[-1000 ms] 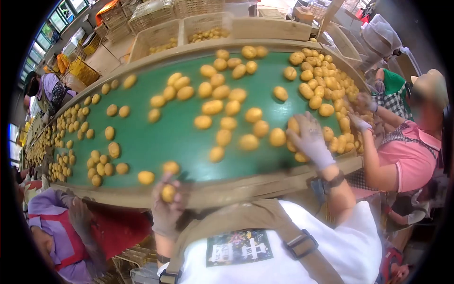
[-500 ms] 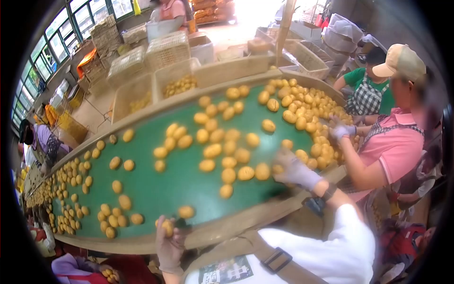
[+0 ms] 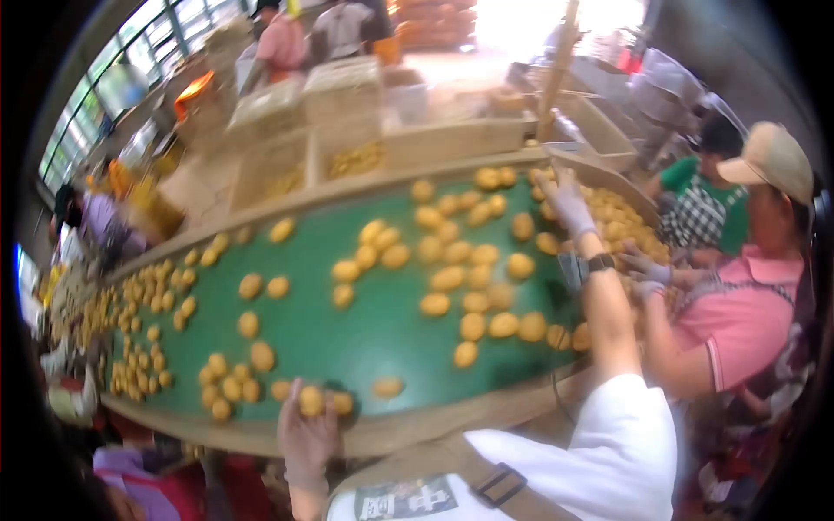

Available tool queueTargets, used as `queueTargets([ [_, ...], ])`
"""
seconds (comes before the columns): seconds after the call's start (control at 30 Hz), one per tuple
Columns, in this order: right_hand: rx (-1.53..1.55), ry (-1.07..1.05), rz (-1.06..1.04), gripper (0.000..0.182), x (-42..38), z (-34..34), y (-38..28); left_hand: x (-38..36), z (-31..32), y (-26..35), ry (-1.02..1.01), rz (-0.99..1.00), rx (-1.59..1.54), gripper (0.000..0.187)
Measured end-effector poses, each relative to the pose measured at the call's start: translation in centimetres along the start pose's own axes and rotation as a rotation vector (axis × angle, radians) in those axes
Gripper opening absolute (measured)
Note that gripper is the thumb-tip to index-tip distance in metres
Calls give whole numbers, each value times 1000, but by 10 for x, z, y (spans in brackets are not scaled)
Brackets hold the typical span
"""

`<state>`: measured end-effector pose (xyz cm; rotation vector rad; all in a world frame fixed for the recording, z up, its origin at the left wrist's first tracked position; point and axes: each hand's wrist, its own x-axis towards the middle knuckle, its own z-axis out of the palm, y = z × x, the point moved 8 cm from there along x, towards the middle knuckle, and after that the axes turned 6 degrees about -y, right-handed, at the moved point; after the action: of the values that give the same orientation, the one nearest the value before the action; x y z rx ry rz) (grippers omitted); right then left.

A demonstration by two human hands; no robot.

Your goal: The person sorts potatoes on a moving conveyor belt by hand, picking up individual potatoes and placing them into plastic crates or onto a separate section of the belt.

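My left hand [image 3: 311,438], in a thin glove, is at the near edge of the green conveyor belt [image 3: 339,304] with its fingers curled round a yellow potato [image 3: 310,401]. Another potato [image 3: 342,403] lies just to its right. Stretched far across the belt, my gloved right hand [image 3: 569,204] is over the left edge of a dense potato pile [image 3: 621,217]. Its fingers look spread, somewhat blurred, and no held potato shows. A watch is on that wrist. Loose potatoes [image 3: 447,278] lie on the belt between my hands.
A co-worker in a pink shirt [image 3: 747,295] reaches into the pile at right, beside a person in green [image 3: 725,191]. Crates [image 3: 343,87] stand beyond the far wooden rail [image 3: 460,135]. Another worker in purple [image 3: 104,221] is at far left.
My right hand has moved away from the near right of the belt, forward to the pile's far side. My left hand still holds a potato. The view has shifted and potatoes have moved slightly.
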<state>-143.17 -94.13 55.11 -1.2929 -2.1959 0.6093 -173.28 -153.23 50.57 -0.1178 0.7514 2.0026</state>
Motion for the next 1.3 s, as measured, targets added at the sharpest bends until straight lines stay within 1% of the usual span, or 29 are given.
queueTargets([
  [0.03, 6, -150, 19, 81, -8, 52, 0, 0, 3, -3, -37, -38, -75, 38],
  [0.07, -91, -370, 125, 81, -31, 114, -7, 4, -3, -3, -96, -8, 56, 38],
  [0.1, -281, -386, -17, 80, -60, 141, -60, 7, -1, -2, -149, 29, 186, 38],
  [0.13, -371, -424, -161, 77, -89, 152, -109, 8, 0, 0, -160, 49, 165, 37],
  [0.17, -456, -446, -310, 75, -119, 163, -159, 8, 11, -1, -162, 47, 74, 37],
  [0.23, -456, -523, -561, 70, -164, 173, -212, 10, 29, -1, -176, 44, -90, 36],
  [0.33, 230, -895, -531, 61, -193, 167, -223, 8, 44, 9, -217, 62, -193, 36],
  [0.37, 412, -898, -170, 56, -188, 145, -219, 8, 44, 15, -229, 74, -211, 36],
  [0.43, -146, -545, -554, 56, -191, 104, -196, 0, 42, 24, -254, 103, -251, 37],
  [0.47, -413, -309, -660, 55, -193, 83, -183, -3, 18, 44, -228, 176, -146, 37],
  [0.5, -524, -187, -611, 57, -193, 64, -156, -4, 4, 49, -193, 242, -34, 38],
  [0.53, -497, -208, -368, 58, -195, 57, -120, -5, -8, 55, -163, 297, 75, 41],
  [0.57, -432, -232, -139, 59, -200, 51, -93, -7, -13, 59, -93, 281, 345, 44],
  [0.6, -369, -262, -40, 61, -211, 52, -90, -10, -15, 61, -32, 259, 615, 48],
  [0.63, -146, -309, 13, 64, -224, 53, -117, -17, -12, 63, -38, 236, 699, 52],
  [0.67, -173, -365, -107, 68, -239, 70, -136, -24, -9, 64, -45, 214, 784, 56],
  [0.7, -196, -417, -232, 71, -255, 86, -155, -37, -3, 68, -112, 190, 680, 58],
  [0.77, -183, -506, -486, 78, -292, 113, -206, -56, -6, 76, -170, 275, 854, 50],
  [0.83, -203, -655, -674, 76, -313, 140, -253, -78, -54, 81, -331, 137, 800, 38],
  [0.9, -309, -686, -810, 72, -312, 154, -289, -109, -99, 101, -510, -439, 468, 33],
  [0.93, -381, -671, -868, 70, -305, 162, -299, -121, -121, 111, -455, -568, 547, 33],
  [0.97, -351, -582, -768, 69, -282, 168, -291, -135, -143, 122, -402, -701, 620, 33],
  [1.0, -393, -488, -699, 70, -256, 168, -280, -147, -183, 129, -262, -639, 764, 36],
  [1.07, -537, -301, -583, 71, -212, 163, -266, -146, -268, 130, 29, -310, 691, 39],
  [1.1, -498, -305, -531, 71, -205, 164, -271, -134, -329, 128, 171, -57, 475, 39],
  [1.17, -425, -314, -421, 71, -194, 161, -287, -128, -320, 139, 351, 154, -145, 40],
  [1.23, -440, -377, -397, 70, -189, 162, -305, -113, -312, 175, 363, 494, 770, 44],
  [1.27, -453, -408, -384, 70, -186, 162, -310, -111, -307, 182, 367, 556, 1042, 45],
  [1.3, -340, -377, -328, 71, -180, 165, -307, -109, -293, 189, 396, 633, 1306, 47],
])
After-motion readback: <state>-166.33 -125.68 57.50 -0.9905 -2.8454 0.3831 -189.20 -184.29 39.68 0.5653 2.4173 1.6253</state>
